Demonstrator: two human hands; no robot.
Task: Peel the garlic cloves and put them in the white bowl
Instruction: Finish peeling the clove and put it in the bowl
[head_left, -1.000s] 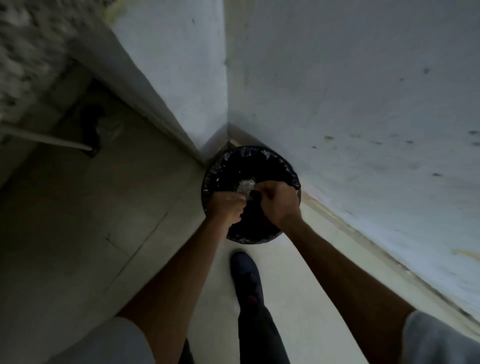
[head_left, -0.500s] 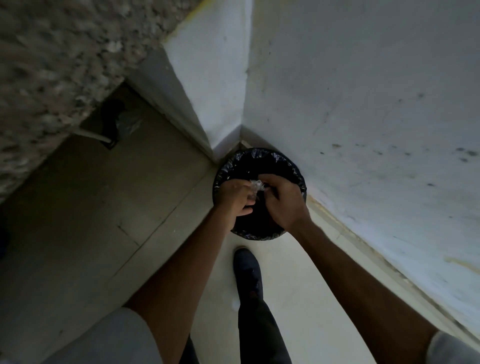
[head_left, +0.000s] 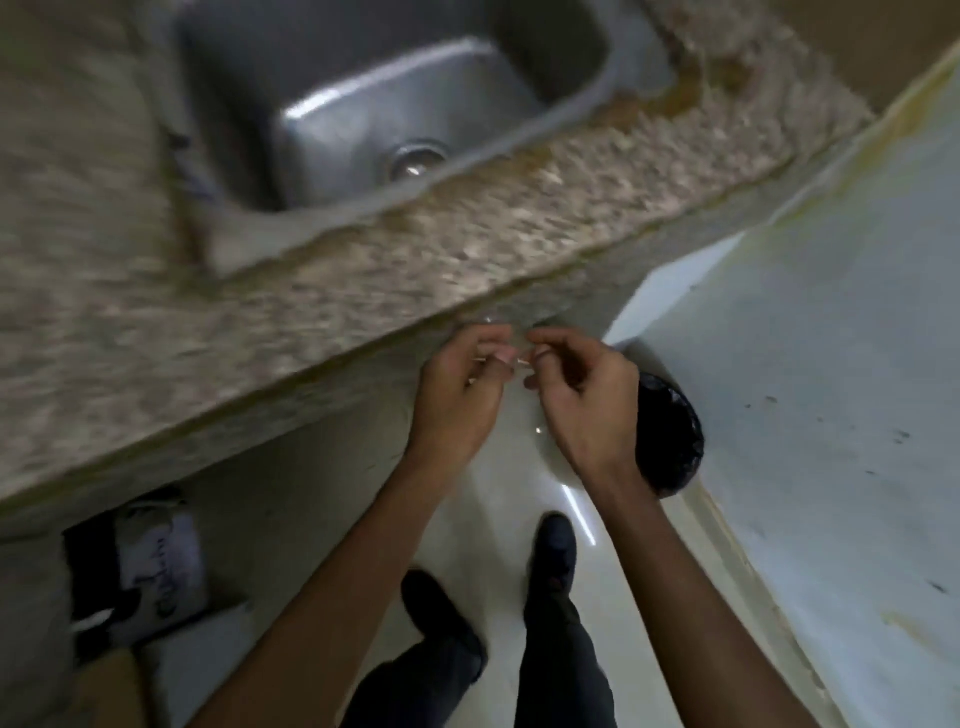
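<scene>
A thin pale sliver (head_left: 511, 362), blurred, shows just below the counter (head_left: 363, 291) edge, between the fingertips of 2 hands; I cannot tell if it is garlic skin. The left hand (head_left: 457, 400) and right hand (head_left: 587, 405) meet there with fingers curled, their grip unclear. Below the counter, the right wrist half hides a black bin (head_left: 675, 436).

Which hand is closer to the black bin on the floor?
Right. The right hand overlaps the black bin's left edge in view; the left hand is farther left.
</scene>
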